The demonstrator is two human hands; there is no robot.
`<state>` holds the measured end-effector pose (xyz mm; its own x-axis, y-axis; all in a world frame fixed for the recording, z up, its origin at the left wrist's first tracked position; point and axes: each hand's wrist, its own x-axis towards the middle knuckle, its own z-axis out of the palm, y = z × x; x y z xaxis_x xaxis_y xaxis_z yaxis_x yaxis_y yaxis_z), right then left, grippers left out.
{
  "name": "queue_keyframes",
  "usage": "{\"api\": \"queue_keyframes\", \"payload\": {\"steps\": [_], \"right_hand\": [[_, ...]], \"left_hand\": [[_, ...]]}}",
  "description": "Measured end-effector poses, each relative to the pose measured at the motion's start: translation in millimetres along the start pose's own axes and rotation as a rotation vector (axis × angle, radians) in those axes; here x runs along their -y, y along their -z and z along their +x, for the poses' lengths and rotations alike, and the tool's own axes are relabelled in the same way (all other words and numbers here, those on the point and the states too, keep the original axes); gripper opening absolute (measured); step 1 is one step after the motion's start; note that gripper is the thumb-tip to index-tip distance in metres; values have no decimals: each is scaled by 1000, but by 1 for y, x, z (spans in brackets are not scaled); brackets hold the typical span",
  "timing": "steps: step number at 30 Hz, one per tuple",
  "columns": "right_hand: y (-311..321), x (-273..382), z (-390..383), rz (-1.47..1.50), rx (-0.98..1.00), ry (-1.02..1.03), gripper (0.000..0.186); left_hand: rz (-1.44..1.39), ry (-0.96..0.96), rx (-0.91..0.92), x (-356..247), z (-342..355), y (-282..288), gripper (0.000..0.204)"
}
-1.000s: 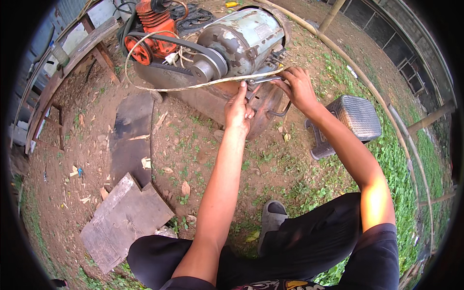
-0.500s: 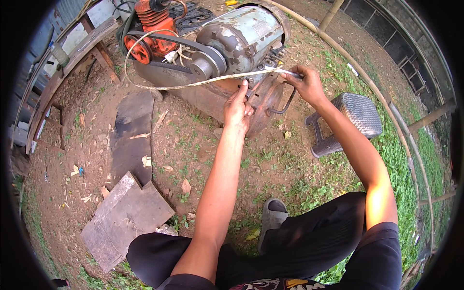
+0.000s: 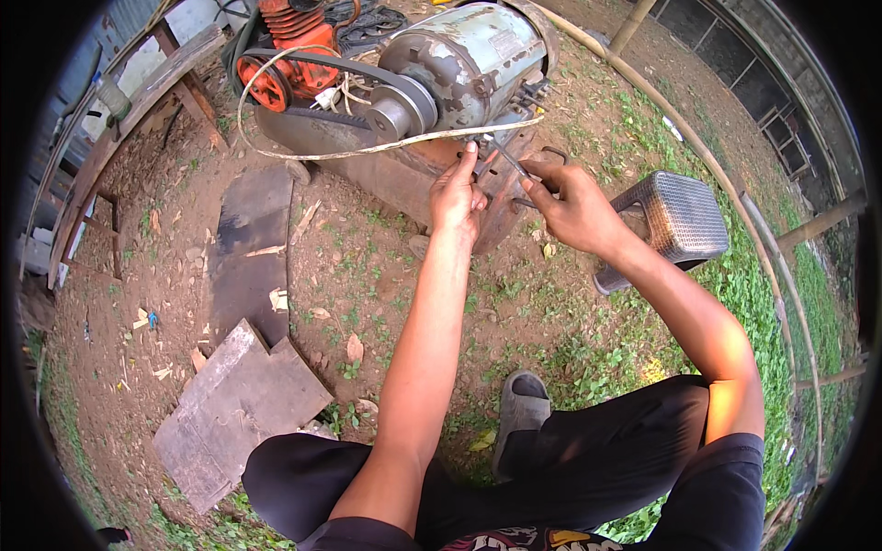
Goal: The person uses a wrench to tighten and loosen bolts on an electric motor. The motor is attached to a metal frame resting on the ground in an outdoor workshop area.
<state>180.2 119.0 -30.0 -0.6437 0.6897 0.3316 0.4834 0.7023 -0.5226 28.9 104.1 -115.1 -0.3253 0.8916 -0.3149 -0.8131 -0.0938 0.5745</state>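
Observation:
A worn grey-green electric motor (image 3: 469, 64) sits on a rusty compressor tank (image 3: 322, 156). My left hand (image 3: 455, 197) is at the rusty mounting plate below the motor, thumb raised at its edge and the other fingers curled in. What those fingers grip is hidden. My right hand (image 3: 574, 207) is closed on a slim metal wrench (image 3: 510, 160), whose far end reaches the plate beside my left thumb. A pale cable (image 3: 404, 142) passes just above both hands. The motor's pulley (image 3: 390, 118) carries a black belt (image 3: 340, 64).
An orange compressor pump (image 3: 294, 50) with a red wheel stands at the far left of the tank. A dark stool (image 3: 684, 216) is right of my right forearm. Flat boards (image 3: 243, 404) lie on the ground at left. A wooden bench (image 3: 147, 101) and a bamboo rail (image 3: 680, 119) flank the area.
My right hand has moved down and left, turning the wrench from nearly level to a slant with its tip near my left thumb. The left hand stays at the plate.

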Motion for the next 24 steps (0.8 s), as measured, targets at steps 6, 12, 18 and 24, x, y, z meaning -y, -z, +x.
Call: {"api": "queue_keyframes", "payload": {"steps": [6,12,18,24], "right_hand": [[10,48,8,-138,218,-60,18],[6,64,14,-115,334,-212,15],[15,19,7,-189,285,34,25],[23,8,12,-213,333,71,29]], "left_hand": [[11,-5,-20,-3,1,1,32],[25,13,-2,-3,3,5,31],[20,-32,14,-1,4,5,32],[16,-32,-34,-1,5,10,31]]}}
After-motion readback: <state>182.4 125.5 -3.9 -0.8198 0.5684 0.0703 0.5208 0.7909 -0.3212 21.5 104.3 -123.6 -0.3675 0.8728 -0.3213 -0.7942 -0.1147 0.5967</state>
